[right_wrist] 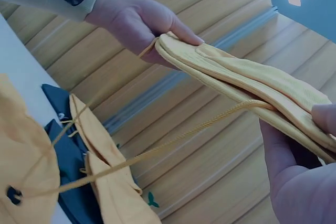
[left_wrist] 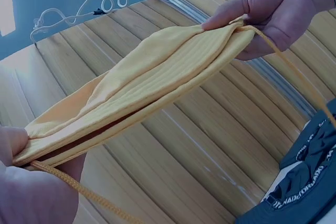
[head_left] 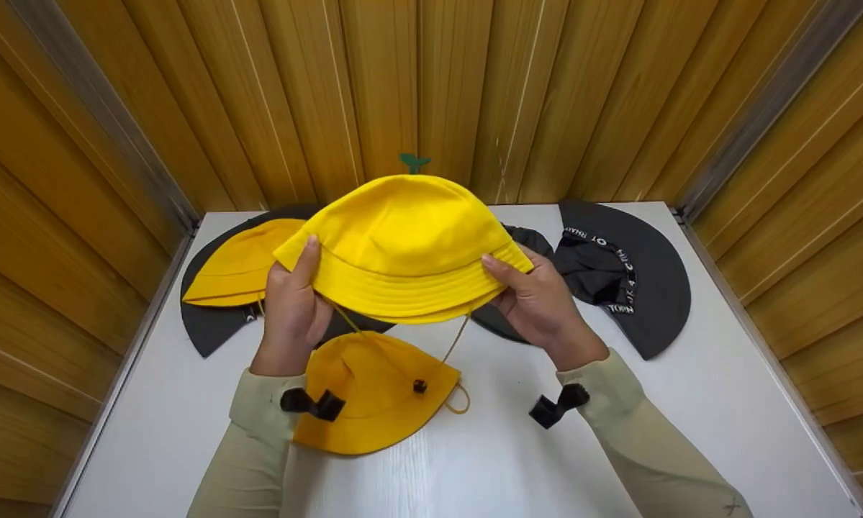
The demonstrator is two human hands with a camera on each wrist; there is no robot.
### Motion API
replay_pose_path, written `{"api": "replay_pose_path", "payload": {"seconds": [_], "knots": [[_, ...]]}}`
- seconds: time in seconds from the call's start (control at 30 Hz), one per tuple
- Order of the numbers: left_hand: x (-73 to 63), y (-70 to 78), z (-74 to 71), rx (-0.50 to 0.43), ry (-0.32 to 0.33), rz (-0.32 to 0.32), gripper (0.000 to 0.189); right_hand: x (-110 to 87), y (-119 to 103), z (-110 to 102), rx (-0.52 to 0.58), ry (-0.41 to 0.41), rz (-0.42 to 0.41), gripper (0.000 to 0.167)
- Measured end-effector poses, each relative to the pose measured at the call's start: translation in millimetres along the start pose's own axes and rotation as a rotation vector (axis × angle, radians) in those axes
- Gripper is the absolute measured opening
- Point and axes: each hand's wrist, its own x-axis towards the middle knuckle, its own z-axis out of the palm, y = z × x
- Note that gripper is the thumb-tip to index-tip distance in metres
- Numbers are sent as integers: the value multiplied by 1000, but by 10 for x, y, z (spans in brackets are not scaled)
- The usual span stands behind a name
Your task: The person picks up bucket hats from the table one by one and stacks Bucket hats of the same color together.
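Note:
A bright yellow bucket hat (head_left: 409,237) with a green sprout (head_left: 414,162) on its crown is held up above the table, folded flat with its brim toward me. My left hand (head_left: 294,302) pinches one end of the brim, thumb on the near face and fingers behind. At the opposite end, my right hand (head_left: 535,298) grips it the same way. The hat's cord (right_wrist: 173,142) hangs down from both brim ends to a black toggle (head_left: 419,386). Below, a darker yellow hat (head_left: 373,403) lies on the table, partly covered by my left wrist.
At the left, another yellow hat (head_left: 240,262) lies on a black wide-brimmed hat (head_left: 201,327). A black hat (head_left: 661,288) with white lettering inside lies at the right. More black fabric (head_left: 532,241) shows behind the held hat. Wood-look panels (head_left: 445,86) enclose the white table (head_left: 503,460).

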Motion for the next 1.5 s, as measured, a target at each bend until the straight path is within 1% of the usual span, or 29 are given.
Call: {"api": "replay_pose_path", "payload": {"seconds": [0.13, 0.23, 0.33, 0.43, 0.53, 0.63, 0.73, 0.83, 0.97, 1.07, 1.23, 1.4, 1.5], "knots": [[-75, -25, -211, 114, 82, -36, 58, 17, 230, -13, -54, 33, 23, 42], [-130, -78, -415, 198, 106, -48, 56, 25, 429, -39, -110, 57, 21, 40], [-190, -138, -641, 328, 136, -70, 52, 29, 636, -78, -191, 88, 20, 39], [-255, -188, -858, 469, 182, -131, 50, 29, 840, -127, -274, 119, 52, 41], [-328, -218, -1053, 593, 228, -221, 51, 30, 1041, -166, -340, 150, 115, 42], [-406, -231, -1227, 717, 246, -301, 53, 33, 1232, -197, -407, 177, 182, 41], [-484, -238, -1365, 852, 240, -357, 51, 27, 1400, -225, -488, 178, 234, 39], [-551, -242, -1453, 957, 233, -383, 47, 4, 1536, -256, -534, 171, 244, 37], [-628, -233, -1507, 1074, 211, -387, 45, -46, 1665, -306, -547, 173, 195, 32], [-669, -229, -1514, 1152, 192, -395, 45, -73, 1702, -342, -596, 176, 165, 30], [-697, -271, -1532, 1217, 176, -427, 44, -78, 1707, -390, -714, 173, 127, 26], [-700, -360, -1579, 1299, 156, -427, 40, -78, 1753, -431, -830, 158, 79, 17], [-699, -412, -1592, 1367, 146, -424, 36, -75, 1792, -441, -883, 161, 74, 14]]}}
